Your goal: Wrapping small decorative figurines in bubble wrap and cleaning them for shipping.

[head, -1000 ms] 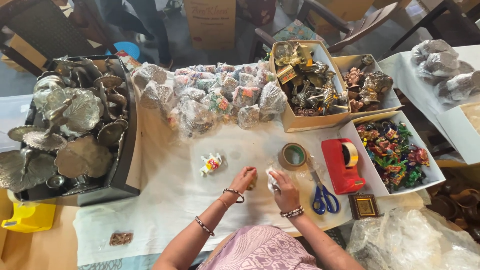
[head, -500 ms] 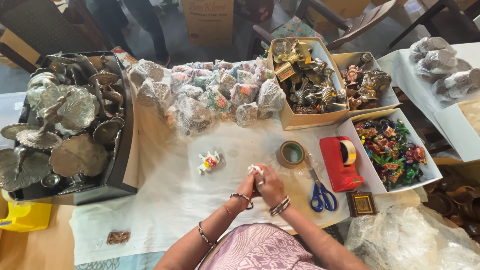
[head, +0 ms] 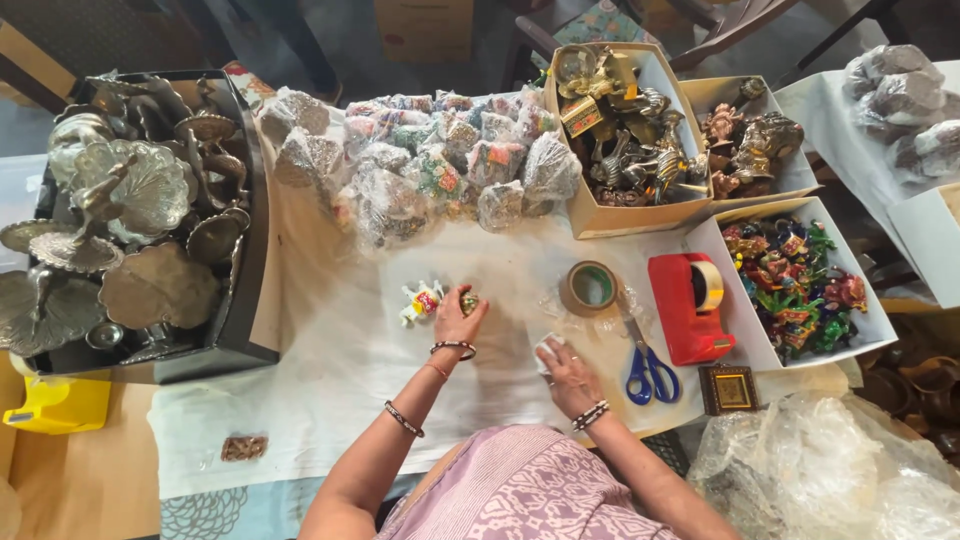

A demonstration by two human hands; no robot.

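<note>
From the head view, the only one I had, the left hand [head: 458,318] was stretched forward over the white cloth on the table [head: 330,370]. Its grip was pinched by the fingertips on a small round piece [head: 468,300], which lay just beside a little colourful figure [head: 423,300]. The right hand [head: 565,368] rested nearer the body, its grip curled over a white scrap [head: 546,348] and pressing it to the cloth. I could not tell whether the scrap was paper or tape. A tape roll [head: 589,288] lay on a bit of clear film just ahead of that hand. Blue-handled scissors [head: 645,360] and a red dispenser [head: 690,305] were to its right. Farther back sat a heap of film-wrapped bundles [head: 440,170], a box of brass figures [head: 620,130] and a white tray of painted figures [head: 800,280]. A black crate of metal stands [head: 130,220] filled the left side. I judged the step to be a pick-up of the round piece with the wrapping scrap held ready. The piece was small, so any lift would call for a tight fingertip pinch and care not to knock the figure beside it.
</note>
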